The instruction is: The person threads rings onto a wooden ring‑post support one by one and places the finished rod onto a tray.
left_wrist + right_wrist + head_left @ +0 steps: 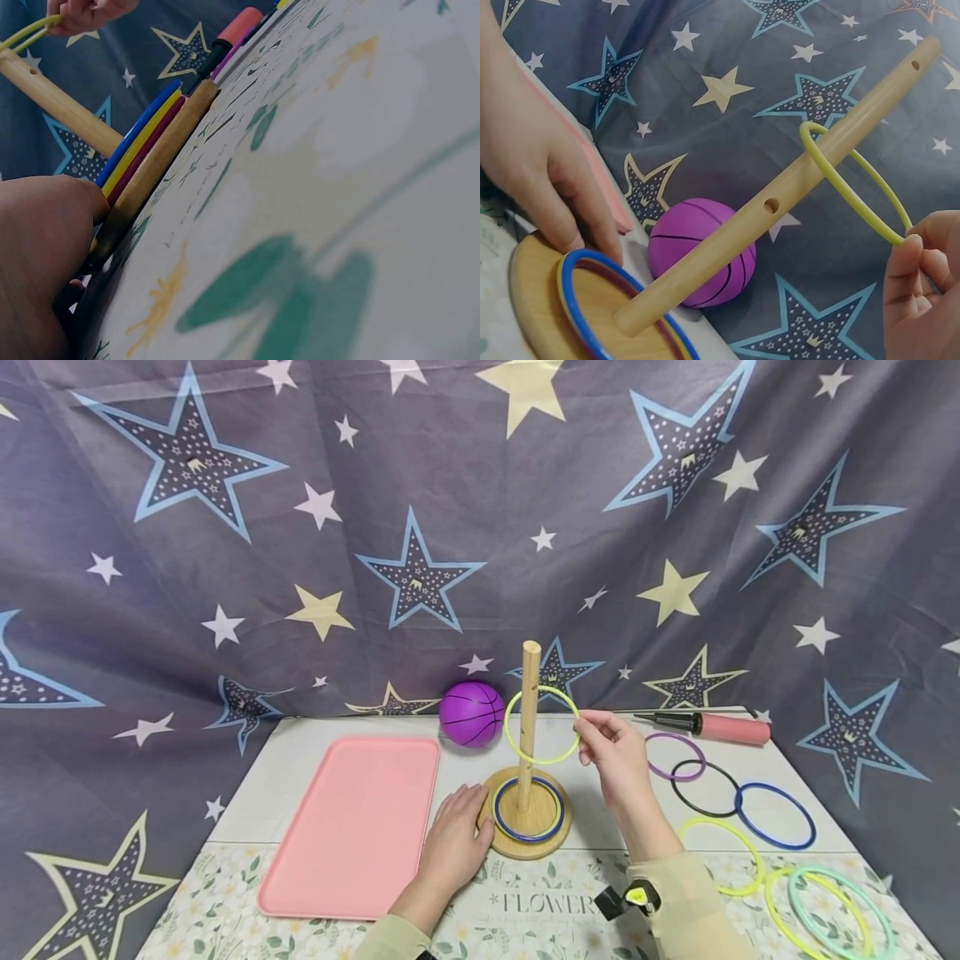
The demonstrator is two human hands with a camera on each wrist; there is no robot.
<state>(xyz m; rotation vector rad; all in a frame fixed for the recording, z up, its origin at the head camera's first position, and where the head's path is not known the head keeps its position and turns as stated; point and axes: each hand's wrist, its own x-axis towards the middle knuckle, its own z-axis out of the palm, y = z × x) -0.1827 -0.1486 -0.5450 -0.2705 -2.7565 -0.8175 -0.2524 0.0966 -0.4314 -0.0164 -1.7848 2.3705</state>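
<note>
My right hand pinches a thin yellow ring between thumb and fingertips. The ring is tilted and loops around the upper part of a wooden pole, well above its round base. At the left edge of that base rests my left hand, its fingers and thumb touching the wood. Stacked around the pole's foot are a blue ring, a yellow ring and a dark red or purple ring, seen edge-on in the left wrist view.
A pink tray lies left, and a purple ball stands behind the base. To the right are a pink hand pump and several loose rings, including a purple ring, a black ring and a blue ring.
</note>
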